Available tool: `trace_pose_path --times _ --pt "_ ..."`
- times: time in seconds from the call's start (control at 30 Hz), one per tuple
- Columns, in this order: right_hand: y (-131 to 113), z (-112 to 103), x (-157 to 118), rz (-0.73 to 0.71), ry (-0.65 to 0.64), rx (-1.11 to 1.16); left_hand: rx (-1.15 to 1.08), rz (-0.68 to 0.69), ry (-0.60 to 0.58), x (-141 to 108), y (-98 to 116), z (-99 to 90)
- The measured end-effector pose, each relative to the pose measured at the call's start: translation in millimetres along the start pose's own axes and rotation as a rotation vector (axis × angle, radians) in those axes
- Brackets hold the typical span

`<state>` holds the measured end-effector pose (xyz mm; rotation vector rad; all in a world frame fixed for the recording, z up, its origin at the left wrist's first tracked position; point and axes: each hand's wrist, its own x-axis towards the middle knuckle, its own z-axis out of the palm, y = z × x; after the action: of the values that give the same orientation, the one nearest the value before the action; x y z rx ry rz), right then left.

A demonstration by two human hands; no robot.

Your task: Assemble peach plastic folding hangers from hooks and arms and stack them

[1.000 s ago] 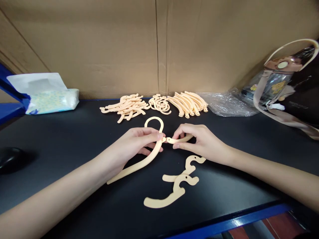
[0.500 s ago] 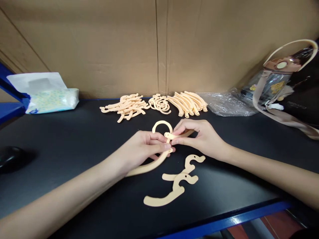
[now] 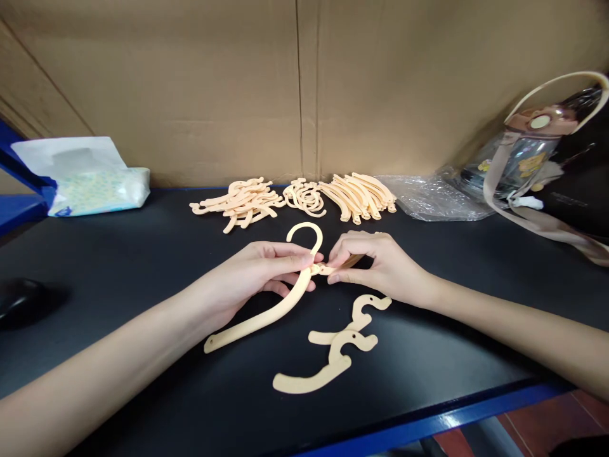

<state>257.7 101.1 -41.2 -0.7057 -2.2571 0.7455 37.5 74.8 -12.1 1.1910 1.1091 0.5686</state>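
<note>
Between thumb and fingers, my left hand (image 3: pixel 271 270) grips a cream hanger hook (image 3: pixel 318 238) and the top of a long curved hanger arm (image 3: pixel 259 322), which slants down to the left. My right hand (image 3: pixel 373 257) pinches another hanger arm (image 3: pixel 354 261), mostly hidden by the fingers. Its tip meets the hook's base and the first arm's top end; whether they are locked together I cannot tell. Just in front of my hands lie two cream curved pieces (image 3: pixel 311 383) with hooked ends, one (image 3: pixel 364 314) behind the other and overlapping.
Toward the back are a pile of curved pieces (image 3: pixel 247 200), a small heap of hooks (image 3: pixel 304 198) and a stack of hanger arms (image 3: pixel 359 197). Clear plastic (image 3: pixel 438 198) and a strapped bottle (image 3: pixel 528 152) stand right. Left are a tissue pack (image 3: pixel 98 184) and a black mouse (image 3: pixel 21 303).
The hook has turned upright, and the left arm's lower end has come out from behind my left hand. My right hand's piece has lowered from over the hook to its base.
</note>
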Motion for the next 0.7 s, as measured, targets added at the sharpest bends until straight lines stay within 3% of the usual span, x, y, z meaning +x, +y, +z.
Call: trace_pose_path --times 0.33,0.47,0.6,0.7 --pt "-0.9 2.0 -1.6 -0.056 0.001 0.034 0.087 0.026 -0.043 0.9 -2.2 -3.6" --pt "-5.4 -1.2 0.9 0.046 0.111 0.149 0.16 0.045 -0.052 2.5 -2.7 5.7" --pt "-8.4 -3.7 1.8 -0.008 0.161 0.131 0.157 0.056 -0.084 1.4 -2.2 15.2" --pt "-6.9 -4.5 -0.1 -0.043 0.159 0.086 0.129 0.051 -0.052 -0.7 -1.8 11.8"
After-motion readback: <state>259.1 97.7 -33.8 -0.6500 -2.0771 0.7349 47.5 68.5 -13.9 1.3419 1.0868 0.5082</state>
